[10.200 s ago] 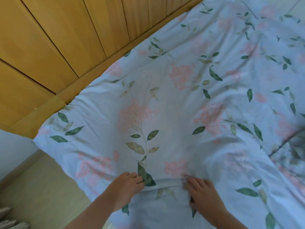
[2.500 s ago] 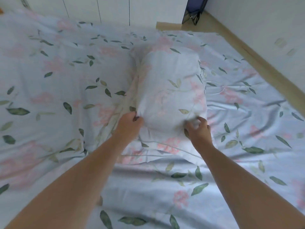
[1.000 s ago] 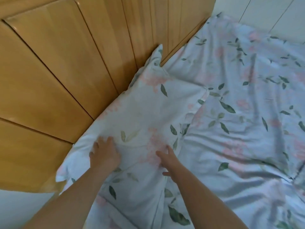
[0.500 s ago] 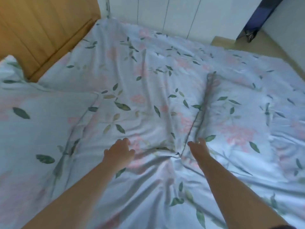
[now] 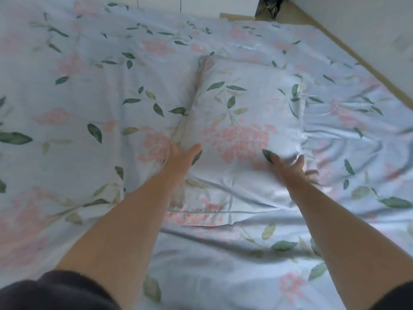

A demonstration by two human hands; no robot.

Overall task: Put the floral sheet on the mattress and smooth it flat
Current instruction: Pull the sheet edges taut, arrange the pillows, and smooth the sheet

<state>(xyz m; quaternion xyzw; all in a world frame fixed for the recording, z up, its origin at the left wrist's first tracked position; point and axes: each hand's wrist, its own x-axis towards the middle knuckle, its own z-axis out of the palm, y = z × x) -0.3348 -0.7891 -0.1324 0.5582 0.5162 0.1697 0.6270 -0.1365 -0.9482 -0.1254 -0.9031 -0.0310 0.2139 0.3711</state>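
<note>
The floral sheet, pale blue with pink blossoms and green leaves, covers the whole mattress and is creased near me and at the right. A pillow in the same floral fabric lies on it in the middle. My left hand reaches with straight fingers to the pillow's near left edge. My right hand is spread with fingers extended at the pillow's near right corner, touching the fabric. Neither hand grips anything.
A light wall with a wooden skirting board runs along the bed's right side. A dark object stands on the floor past the bed's far right corner. White panels line the far end of the bed.
My view has swung right, away from the wooden headboard, and the second pillow is now centred. Both hands have moved forward onto that pillow's near edge.
</note>
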